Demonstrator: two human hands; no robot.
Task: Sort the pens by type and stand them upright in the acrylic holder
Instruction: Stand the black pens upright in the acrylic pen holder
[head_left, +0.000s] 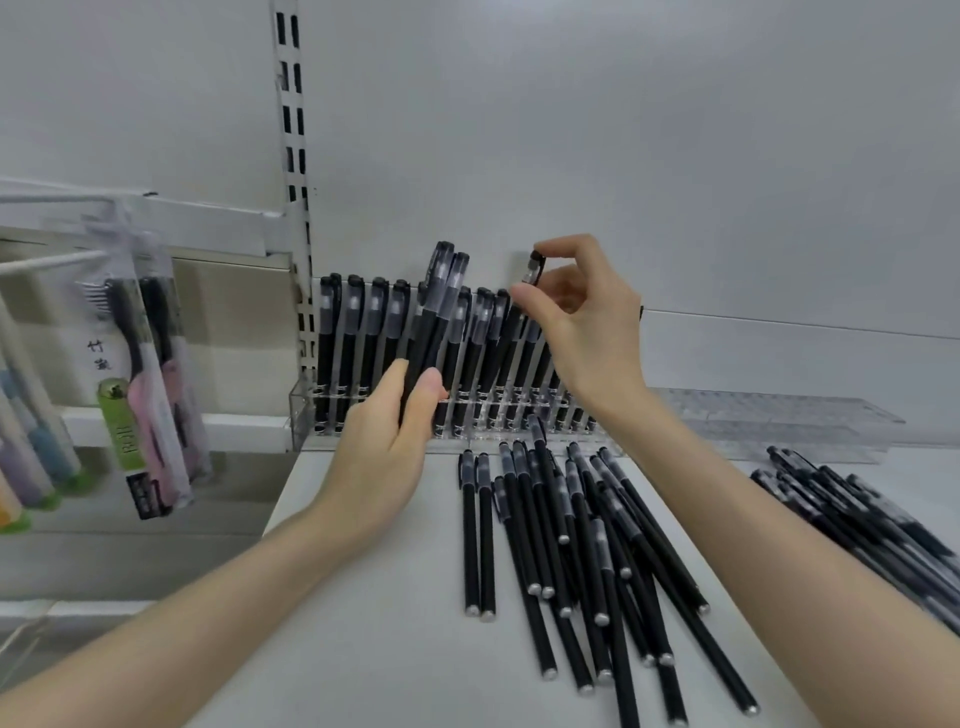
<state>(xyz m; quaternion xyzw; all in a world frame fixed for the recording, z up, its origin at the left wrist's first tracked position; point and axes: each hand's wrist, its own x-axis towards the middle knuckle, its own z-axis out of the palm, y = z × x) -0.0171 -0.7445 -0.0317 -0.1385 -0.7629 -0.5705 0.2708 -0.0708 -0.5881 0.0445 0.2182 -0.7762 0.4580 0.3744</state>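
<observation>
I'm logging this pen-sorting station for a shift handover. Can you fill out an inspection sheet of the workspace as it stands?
Surface: white shelf top, mostly bare on its left.
Job's things: clear acrylic holder with a row of black capped pens standing upright; loose black pens piled in front, another pile at right.
Clutter: nothing seen.
Hands: left hand grips a bunch of pens; right hand pinches one pen's cap.
Cables: nothing seen.
Surroundings: packaged toothbrushes hanging at left; slotted upright rail.
</observation>
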